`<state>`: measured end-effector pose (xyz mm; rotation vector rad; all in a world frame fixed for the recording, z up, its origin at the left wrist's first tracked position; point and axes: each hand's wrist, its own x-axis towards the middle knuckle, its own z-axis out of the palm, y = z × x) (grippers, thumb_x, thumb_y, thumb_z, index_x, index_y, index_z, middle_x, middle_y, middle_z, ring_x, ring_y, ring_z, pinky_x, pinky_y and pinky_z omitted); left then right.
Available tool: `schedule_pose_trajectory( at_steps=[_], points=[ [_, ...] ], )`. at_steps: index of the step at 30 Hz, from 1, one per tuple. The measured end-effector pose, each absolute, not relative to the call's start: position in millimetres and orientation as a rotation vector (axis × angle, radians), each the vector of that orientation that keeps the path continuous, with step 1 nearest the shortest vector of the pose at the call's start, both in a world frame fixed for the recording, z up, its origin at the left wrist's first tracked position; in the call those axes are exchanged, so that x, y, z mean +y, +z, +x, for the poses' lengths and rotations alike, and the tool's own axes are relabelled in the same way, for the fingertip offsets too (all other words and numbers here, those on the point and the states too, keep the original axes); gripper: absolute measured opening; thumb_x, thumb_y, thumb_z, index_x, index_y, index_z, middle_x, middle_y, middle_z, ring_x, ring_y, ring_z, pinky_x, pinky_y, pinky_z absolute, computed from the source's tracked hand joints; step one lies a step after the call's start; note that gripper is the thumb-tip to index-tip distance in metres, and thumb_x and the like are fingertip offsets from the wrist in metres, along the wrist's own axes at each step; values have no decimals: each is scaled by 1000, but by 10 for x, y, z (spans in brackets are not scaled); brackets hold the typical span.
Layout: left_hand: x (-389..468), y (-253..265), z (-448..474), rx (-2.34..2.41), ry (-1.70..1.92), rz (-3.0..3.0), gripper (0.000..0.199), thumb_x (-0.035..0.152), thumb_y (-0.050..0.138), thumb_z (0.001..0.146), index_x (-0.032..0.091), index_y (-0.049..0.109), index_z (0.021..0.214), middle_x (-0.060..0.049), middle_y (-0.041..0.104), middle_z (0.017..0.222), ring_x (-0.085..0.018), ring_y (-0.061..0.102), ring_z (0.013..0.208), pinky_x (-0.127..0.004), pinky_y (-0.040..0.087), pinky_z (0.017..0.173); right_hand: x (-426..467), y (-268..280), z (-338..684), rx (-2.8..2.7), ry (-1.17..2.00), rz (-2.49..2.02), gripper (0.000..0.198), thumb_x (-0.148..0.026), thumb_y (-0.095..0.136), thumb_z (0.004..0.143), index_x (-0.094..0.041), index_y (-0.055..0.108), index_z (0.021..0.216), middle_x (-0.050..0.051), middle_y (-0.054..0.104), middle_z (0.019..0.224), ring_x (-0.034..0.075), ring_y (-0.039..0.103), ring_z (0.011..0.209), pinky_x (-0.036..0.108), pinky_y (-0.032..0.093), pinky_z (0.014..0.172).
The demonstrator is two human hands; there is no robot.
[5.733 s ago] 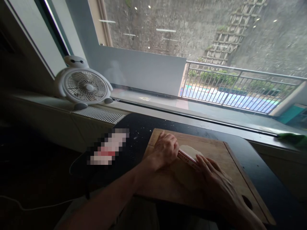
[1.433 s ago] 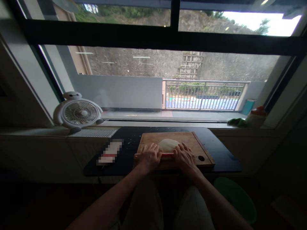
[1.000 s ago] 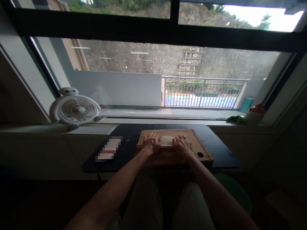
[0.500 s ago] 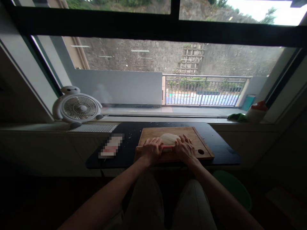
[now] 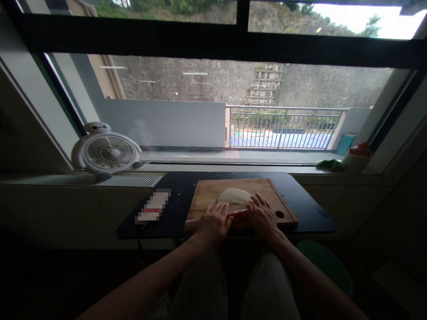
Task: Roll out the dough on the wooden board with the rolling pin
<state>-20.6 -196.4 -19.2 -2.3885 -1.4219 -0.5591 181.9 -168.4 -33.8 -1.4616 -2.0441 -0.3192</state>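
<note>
Left hand [image 5: 214, 221], right hand [image 5: 263, 215] laid over pin [image 5: 238, 214], fingers extended. Pin slants on board [image 5: 206, 193]; uneven pressure could thin dough [image 5: 233, 197] lopsidedly, tackiness make it cling.

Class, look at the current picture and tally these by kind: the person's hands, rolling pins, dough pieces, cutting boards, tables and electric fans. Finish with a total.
Hands: 2 (left hand, right hand)
Rolling pin: 1
Dough piece: 1
Wooden cutting board: 1
Black table: 1
White electric fan: 1
Total: 7
</note>
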Motion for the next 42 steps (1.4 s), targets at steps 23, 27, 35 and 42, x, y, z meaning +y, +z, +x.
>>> schedule_pose_trajectory(
  at_steps=[23, 27, 35, 42],
  points=[
    [-1267, 68, 91, -1691, -544, -2289, 46, 48, 30, 92, 17, 59, 111, -11, 60, 120, -26, 51, 115, -42, 34, 99, -1039, 113, 1932, -2177, -25, -1778, 32, -28, 34, 93, -19, 61, 106, 8, 57, 115, 20, 44, 113, 32, 29, 96],
    [-1280, 42, 66, -1737, -506, -2285, 44, 44, 31, 92, 17, 58, 114, -11, 58, 125, -26, 47, 120, -47, 30, 103, -1113, 31, 1971, -2173, 34, -1832, 34, -32, 34, 92, -20, 60, 111, 9, 56, 117, 21, 43, 115, 36, 30, 96],
    [-1844, -153, -48, -1498, -476, -2497, 52, 43, 29, 93, 14, 40, 135, -12, 44, 140, -24, 35, 132, -43, 21, 110, -1566, -227, 2161, -2195, -122, -1679, 40, -34, 26, 95, -23, 56, 119, 4, 48, 133, 21, 27, 130, 39, 17, 106],
    [-1183, 129, 27, -1898, -375, -2392, 45, 40, 26, 95, 15, 55, 118, -14, 55, 129, -29, 44, 123, -55, 29, 101, -1087, 79, 1923, -2165, -27, -1887, 33, -31, 36, 91, -17, 65, 99, 13, 60, 111, 24, 47, 112, 38, 31, 96]
  ],
)
